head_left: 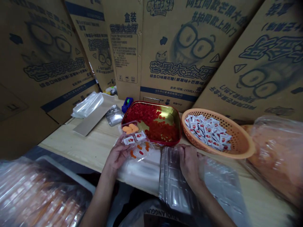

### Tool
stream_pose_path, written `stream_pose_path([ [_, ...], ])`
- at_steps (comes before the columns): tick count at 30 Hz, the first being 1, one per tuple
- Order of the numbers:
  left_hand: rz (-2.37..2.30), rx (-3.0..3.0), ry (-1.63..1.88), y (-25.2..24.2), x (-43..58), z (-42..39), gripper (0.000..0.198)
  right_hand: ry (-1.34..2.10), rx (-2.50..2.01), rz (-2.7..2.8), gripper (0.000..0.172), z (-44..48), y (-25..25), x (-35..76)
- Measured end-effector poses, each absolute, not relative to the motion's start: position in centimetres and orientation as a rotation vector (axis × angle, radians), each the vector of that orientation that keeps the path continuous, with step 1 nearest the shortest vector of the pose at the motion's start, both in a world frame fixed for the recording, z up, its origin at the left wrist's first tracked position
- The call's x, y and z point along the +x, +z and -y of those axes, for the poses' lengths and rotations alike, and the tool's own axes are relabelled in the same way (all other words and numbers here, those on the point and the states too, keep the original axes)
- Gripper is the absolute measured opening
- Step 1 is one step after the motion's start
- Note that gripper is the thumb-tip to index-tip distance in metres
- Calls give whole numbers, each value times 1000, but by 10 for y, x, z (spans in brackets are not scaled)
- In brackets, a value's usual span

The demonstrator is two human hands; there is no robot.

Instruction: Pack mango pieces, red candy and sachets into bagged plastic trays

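My left hand grips the edge of a clear plastic tray, held tilted over the table. In that tray lie several plump orange candies, two white sachets with red print and a few small red and orange gummies. My right hand has its fingers curled over a stack of clear plastic trays at the table's front edge. Its fingertips are partly hidden. Just beyond both hands, a red-rimmed tin tray contains loose red and orange gummies.
An orange basket of sachets stands right of the tin. Bagged orange goods sit far right; another bag lies lower left. A blue tape dispenser, cardboard strip and clear bags are at back left. Cartons wall the back.
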State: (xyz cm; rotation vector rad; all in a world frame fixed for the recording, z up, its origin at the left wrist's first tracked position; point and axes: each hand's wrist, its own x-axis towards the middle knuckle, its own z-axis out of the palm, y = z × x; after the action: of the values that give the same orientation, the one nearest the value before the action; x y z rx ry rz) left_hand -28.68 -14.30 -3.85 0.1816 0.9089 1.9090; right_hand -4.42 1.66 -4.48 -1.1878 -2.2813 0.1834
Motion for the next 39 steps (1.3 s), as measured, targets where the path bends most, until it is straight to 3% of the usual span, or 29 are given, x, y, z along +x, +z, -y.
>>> stream_pose_path([
  [7,-850,214,1817,-45,-284,138,55,743,-738,2346,36,-34,14,-107],
  [11,-790,164,1803,-41,-282,134,31,446,-509,2612,34,-34,27,-196],
  [15,-790,151,1852,-38,-278,132,38,224,-406,2696,31,-24,14,-260],
  [24,-917,81,1925,-50,-281,129,45,252,-440,2681,28,-32,-5,-272],
  [27,-909,70,1913,-47,-283,131,47,601,-715,2485,26,-45,2,-248],
  [30,-860,116,1901,-38,-278,130,50,1460,-942,2123,30,-48,8,-206],
  [33,-835,182,1868,-23,-265,125,49,2310,-908,1672,21,-41,11,-163],
  [35,-852,241,1821,-16,-256,121,41,2486,-927,1414,15,-37,13,-139],
  [39,-1169,606,1652,-21,-253,116,34,2427,-1018,1163,14,-43,17,-102],
])
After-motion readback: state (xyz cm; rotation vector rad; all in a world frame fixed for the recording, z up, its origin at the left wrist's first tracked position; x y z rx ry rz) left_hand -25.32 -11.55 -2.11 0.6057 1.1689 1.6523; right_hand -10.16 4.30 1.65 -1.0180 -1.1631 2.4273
